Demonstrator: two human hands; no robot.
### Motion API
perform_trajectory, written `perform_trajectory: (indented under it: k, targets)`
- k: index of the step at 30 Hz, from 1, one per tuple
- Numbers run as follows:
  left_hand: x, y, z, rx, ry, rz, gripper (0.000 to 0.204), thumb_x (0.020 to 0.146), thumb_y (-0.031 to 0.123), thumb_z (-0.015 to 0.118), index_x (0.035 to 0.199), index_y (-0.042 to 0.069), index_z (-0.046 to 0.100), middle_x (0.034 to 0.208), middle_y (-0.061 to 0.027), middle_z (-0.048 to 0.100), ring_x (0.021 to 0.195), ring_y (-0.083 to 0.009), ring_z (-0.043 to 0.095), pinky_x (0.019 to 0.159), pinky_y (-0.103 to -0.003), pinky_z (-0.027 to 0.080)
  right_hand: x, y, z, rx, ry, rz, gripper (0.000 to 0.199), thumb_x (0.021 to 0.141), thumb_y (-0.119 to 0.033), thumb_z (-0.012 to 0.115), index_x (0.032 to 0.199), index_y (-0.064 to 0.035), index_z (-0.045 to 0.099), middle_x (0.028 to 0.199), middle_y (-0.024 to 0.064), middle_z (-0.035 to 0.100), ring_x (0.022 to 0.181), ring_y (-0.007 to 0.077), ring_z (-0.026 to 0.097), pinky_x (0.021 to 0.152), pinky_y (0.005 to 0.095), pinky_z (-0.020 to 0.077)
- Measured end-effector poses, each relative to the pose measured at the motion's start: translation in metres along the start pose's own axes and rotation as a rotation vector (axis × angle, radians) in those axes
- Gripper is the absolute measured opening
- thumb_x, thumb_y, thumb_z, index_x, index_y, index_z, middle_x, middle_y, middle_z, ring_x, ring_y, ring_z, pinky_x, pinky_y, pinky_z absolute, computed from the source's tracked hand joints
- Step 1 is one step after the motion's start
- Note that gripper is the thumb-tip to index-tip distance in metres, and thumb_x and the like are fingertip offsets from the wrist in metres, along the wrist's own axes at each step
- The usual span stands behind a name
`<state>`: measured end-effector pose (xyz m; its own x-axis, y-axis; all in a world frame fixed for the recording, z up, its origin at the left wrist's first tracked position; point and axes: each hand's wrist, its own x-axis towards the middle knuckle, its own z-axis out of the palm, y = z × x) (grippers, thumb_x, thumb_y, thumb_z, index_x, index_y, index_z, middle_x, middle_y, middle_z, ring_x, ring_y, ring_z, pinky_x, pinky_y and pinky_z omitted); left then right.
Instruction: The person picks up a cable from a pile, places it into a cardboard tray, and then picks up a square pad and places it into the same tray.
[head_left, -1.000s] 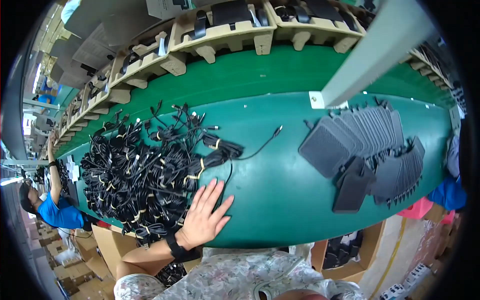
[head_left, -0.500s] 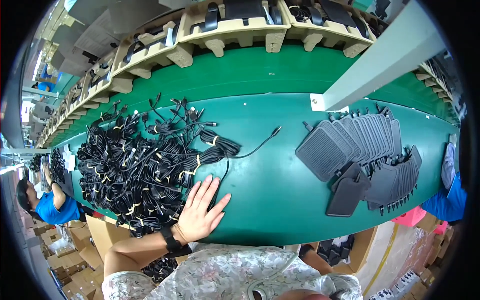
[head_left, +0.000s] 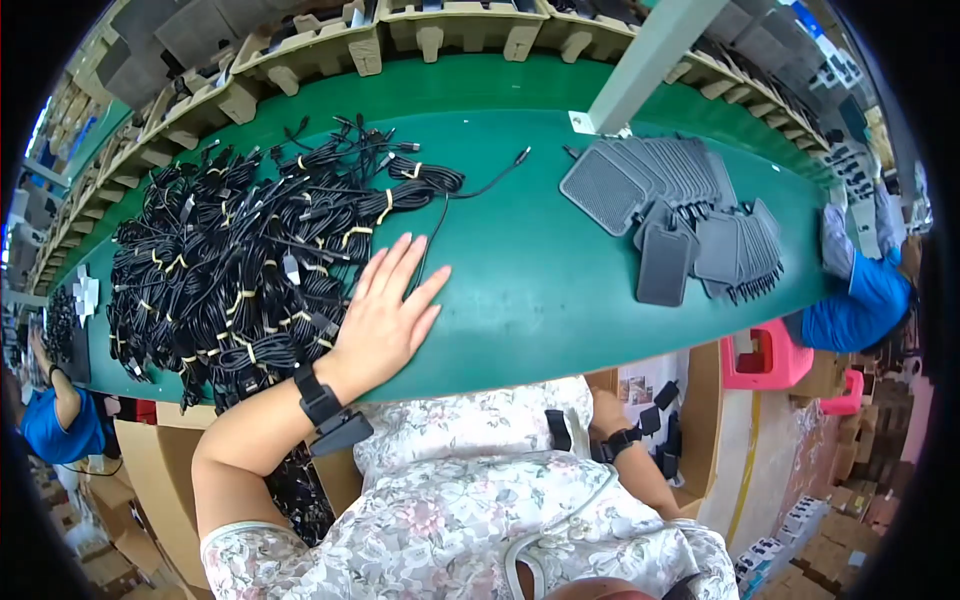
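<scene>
My left hand (head_left: 385, 320) lies flat on the green tabletop (head_left: 500, 300), fingers spread, with nothing gripped. It rests against the right edge of a big heap of black cables (head_left: 220, 270), coiled and tied with pale bands. One tied cable (head_left: 425, 185) juts out rightward, its loose end stretched over the table. Below the table edge, close to my body, is my right hand (head_left: 606, 412); its fingers are mostly hidden, so any hold is unclear. Dark grey flat pads (head_left: 610, 185) with short plugs lie fanned out at the right, beside a second fan (head_left: 730, 245).
Moulded cardboard trays (head_left: 430, 35) line the far side behind a metal post (head_left: 650, 65). An open carton (head_left: 705, 400) with black parts stands under the table's front edge. A pink stool (head_left: 765, 355) and co-workers in blue (head_left: 855, 305) (head_left: 62, 425) are at both sides.
The view has tilted down, so the table sits higher in the picture. My right hand and wrist now show beside the carton. My left hand stays flat by the cables.
</scene>
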<state>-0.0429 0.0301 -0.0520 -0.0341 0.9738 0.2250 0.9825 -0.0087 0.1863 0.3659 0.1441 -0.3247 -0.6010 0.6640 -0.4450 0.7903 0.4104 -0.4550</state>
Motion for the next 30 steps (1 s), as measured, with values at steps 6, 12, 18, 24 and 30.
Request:
perform_trajectory:
  k: [6, 12, 18, 24, 30]
  targets:
    - [-0.003, -0.004, 0.006, 0.010, 0.052, 0.033, 0.047, 0.084, 0.017, 0.061, 0.128, 0.007, 0.048, 0.138, -0.0210, 0.037, 0.130, -0.0364, 0.034, 0.107, -0.047, 0.028, -0.059, -0.110, -0.165, -0.320, -0.019, 0.023, 0.031, 0.091, -0.031, 0.049, 0.083, -0.0056, 0.065, 0.078, 0.0157, 0.066, 0.073, 0.0319, 0.064, 0.062, 0.0403, 0.0502]
    - [-0.007, 0.014, -0.007, 0.024, 0.037, 0.008, 0.051, 0.082, 0.020, 0.063, 0.129, 0.006, 0.046, 0.136, -0.0212, 0.039, 0.127, -0.0359, 0.036, 0.106, -0.047, 0.029, -0.043, -0.168, -0.246, -0.031, 0.719, -0.073, 0.025, 0.086, -0.025, 0.062, 0.101, -0.0056, 0.064, 0.081, 0.0125, 0.066, 0.070, 0.0272, 0.063, 0.062, 0.0353, 0.0488]
    - [-0.026, 0.041, -0.043, -0.083, -0.047, 0.014, 0.058, 0.079, 0.014, 0.066, 0.131, 0.005, 0.042, 0.137, -0.0206, 0.037, 0.124, -0.0370, 0.039, 0.105, -0.046, 0.032, 0.008, -0.165, -0.241, -0.465, 0.863, -0.008, 0.057, 0.079, -0.030, 0.069, 0.128, -0.0071, 0.049, 0.119, 0.0209, 0.054, 0.101, 0.0341, 0.055, 0.079, 0.0388, 0.0469]
    - [-0.032, 0.038, -0.057, -0.127, -0.032, -0.015, 0.060, 0.078, 0.012, 0.067, 0.132, 0.004, 0.041, 0.137, -0.0195, 0.039, 0.123, -0.0366, 0.040, 0.103, -0.045, 0.034, -0.002, -0.169, -0.239, -0.330, 0.807, -0.147, 0.063, 0.076, -0.024, 0.073, 0.130, -0.0052, 0.047, 0.128, 0.0247, 0.046, 0.113, 0.0378, 0.048, 0.091, 0.0416, 0.0424]
    - [-0.012, 0.039, -0.065, -0.314, 0.194, -0.026, 0.061, 0.075, 0.009, 0.069, 0.130, 0.004, 0.044, 0.137, -0.0182, 0.039, 0.124, -0.0364, 0.040, 0.102, -0.043, 0.036, -0.034, -0.223, -0.269, -0.189, 0.786, -0.433, 0.063, 0.073, -0.014, 0.073, 0.130, -0.0054, 0.049, 0.136, 0.0228, 0.041, 0.119, 0.0380, 0.045, 0.100, 0.0414, 0.0367]
